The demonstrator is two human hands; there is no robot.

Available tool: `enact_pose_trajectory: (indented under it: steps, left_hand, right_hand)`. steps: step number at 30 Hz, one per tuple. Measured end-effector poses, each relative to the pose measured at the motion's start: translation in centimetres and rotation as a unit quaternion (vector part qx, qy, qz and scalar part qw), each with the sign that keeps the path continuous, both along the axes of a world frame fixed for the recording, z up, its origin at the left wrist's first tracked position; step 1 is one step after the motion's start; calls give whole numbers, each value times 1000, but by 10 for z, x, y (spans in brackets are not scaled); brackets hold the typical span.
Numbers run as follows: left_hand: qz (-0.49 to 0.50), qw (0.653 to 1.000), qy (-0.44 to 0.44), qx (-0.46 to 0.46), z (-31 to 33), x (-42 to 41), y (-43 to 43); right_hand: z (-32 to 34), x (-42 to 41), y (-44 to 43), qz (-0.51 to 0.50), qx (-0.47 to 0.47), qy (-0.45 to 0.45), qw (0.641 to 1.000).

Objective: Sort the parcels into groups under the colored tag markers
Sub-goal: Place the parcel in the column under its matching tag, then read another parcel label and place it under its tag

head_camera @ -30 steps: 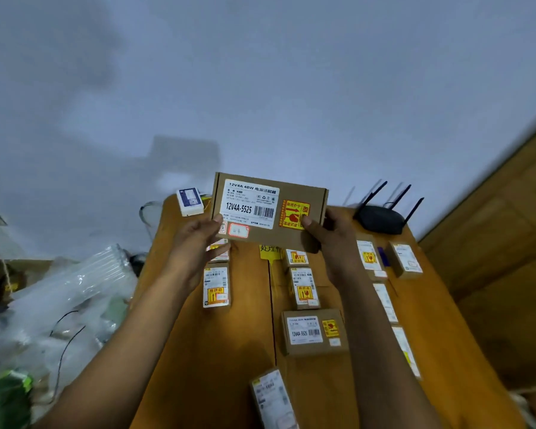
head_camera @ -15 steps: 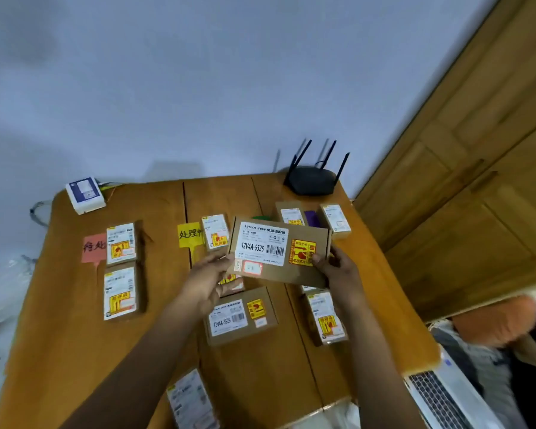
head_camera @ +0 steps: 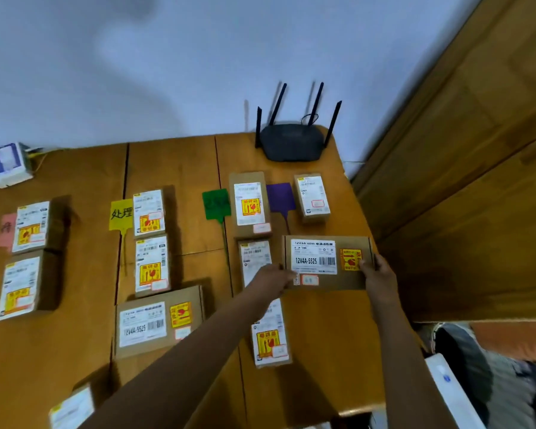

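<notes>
- Most parcels point(head_camera: 150, 213) already grouped in columns on desk point(head_camera: 174, 162).
- Wide parcel point(head_camera: 325, 261) right of centre, below purple tag point(head_camera: 280, 196); left hand point(head_camera: 273, 280) and right hand point(head_camera: 379, 278) fingers pinching its ends.
- Seemingly left to sort: small parcel point(head_camera: 72, 410), lower left.

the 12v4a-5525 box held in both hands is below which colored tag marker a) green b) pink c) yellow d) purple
d, the 12V4A-5525 box, gripped by the left hand and right hand, is just below the purple tag marker, to the right of the green tag marker and its column.
</notes>
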State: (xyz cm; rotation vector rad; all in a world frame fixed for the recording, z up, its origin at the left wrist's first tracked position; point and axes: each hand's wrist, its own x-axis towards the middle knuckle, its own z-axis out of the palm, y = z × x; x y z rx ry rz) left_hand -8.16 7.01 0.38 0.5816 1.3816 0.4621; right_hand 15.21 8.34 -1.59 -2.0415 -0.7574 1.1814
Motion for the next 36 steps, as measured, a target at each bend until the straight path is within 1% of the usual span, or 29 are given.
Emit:
enact_pose_trajectory:
  steps: [7, 11, 16, 21, 23, 26, 29, 30, 33, 36]
  left_hand:
    - [44, 999, 10, -8, -45, 61, 36]
    - [61, 997, 34, -21, -64, 71, 50]
    - [64, 997, 31, 0, -79, 78, 68]
    - [64, 997, 36, 4, -79, 75, 79]
    - [63, 997, 33, 13, -72, 70, 73]
    - [78, 995, 53, 38, -49, 47, 56]
    - [93, 991, 70, 69, -24, 11, 38]
    - [104, 989, 72, 76, -13, -3, 30]
    - [132, 985, 41, 101, 25, -51, 7]
    - [180, 974, 47, 128, 67, -106, -20]
  right_hand:
    - [-57, 43, 53, 44, -30, -3, 999]
    - [-76, 48, 77, 65, -31, -17, 997]
    - [-100, 53, 105, 96, -54, -48, 993]
    - [-107, 53, 112, 89, -25, -52, 994]
    - [-106, 48, 102, 62, -4, -85, 994]
    - [-91, 24, 77, 10, 47, -133, 990]
    - [-66, -15, 52, -6, 113, -151, 982]
    - [-56, -33, 44, -1, 127, -154, 980]
    - [-20, -94, 26, 29, 170, -146, 974]
    - [30, -163, 2, 77, 186, -132, 970]
